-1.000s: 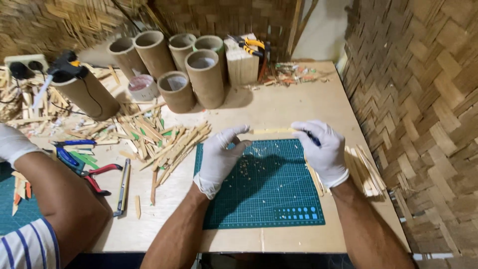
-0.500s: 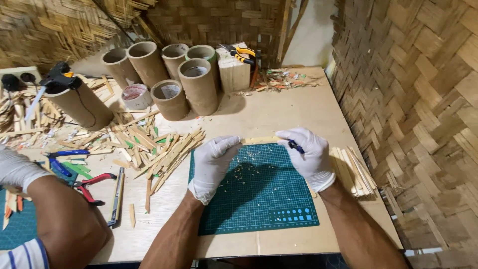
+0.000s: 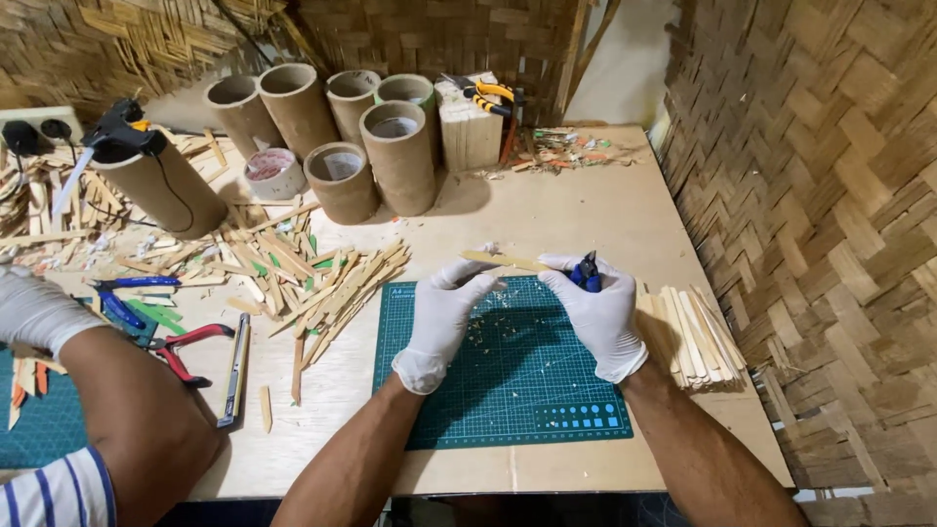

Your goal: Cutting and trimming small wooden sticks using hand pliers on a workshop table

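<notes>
Cardboard tubes (image 3: 395, 156) stand open-topped; gloved hands (image 3: 527, 312) hold a wooden strip (image 3: 503, 261).

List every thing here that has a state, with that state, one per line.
left hand: gloved, pinching the wooden strip's left end
right hand: gloved, gripping the blue-handled tool
wooden strip: held level above the cutting mat
blue-handled tool: at the strip's right end
cutting mat: flat, littered with shavings
cardboard tubes: upright, open-topped

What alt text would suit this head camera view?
Two white-gloved hands, left hand and right hand, hold a thin wooden strip above a green cutting mat; the right also grips a blue-handled tool. Cardboard tubes stand behind.
</notes>
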